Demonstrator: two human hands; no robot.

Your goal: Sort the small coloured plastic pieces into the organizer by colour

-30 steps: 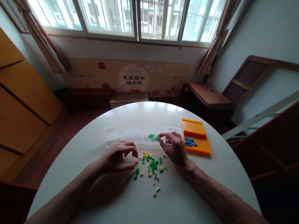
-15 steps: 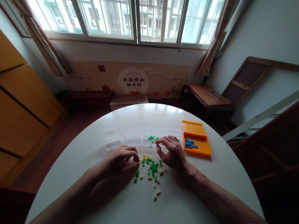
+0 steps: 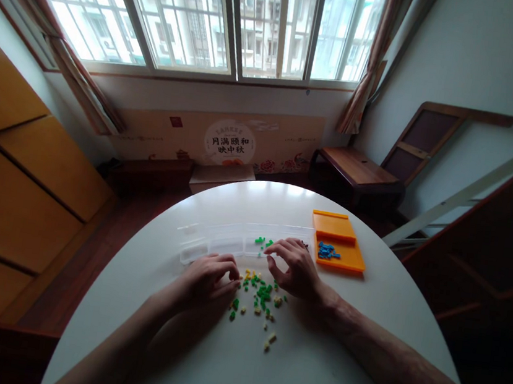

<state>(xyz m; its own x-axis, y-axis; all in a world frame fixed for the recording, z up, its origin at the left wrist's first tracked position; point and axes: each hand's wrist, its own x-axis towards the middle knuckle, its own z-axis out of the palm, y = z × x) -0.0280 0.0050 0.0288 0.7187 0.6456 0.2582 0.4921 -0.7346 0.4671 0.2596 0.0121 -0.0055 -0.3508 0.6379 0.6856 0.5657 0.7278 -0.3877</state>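
Observation:
On the round white table lies a loose scatter of small green, yellow and cream pieces. My left hand rests curled at the left edge of that scatter, fingertips pinched together; what they hold is too small to see. My right hand hovers with bent fingers between the scatter and a clear compartment box, fingertips near the compartment that holds a few green pieces.
An orange tray with several blue pieces lies right of the clear box. Beyond the table stand a low wooden bench, wooden cabinets at left, and a window wall.
My right hand has drawn back from the green compartment toward the scatter, fingers bending. My left hand has barely shifted. The camera has tilted slightly.

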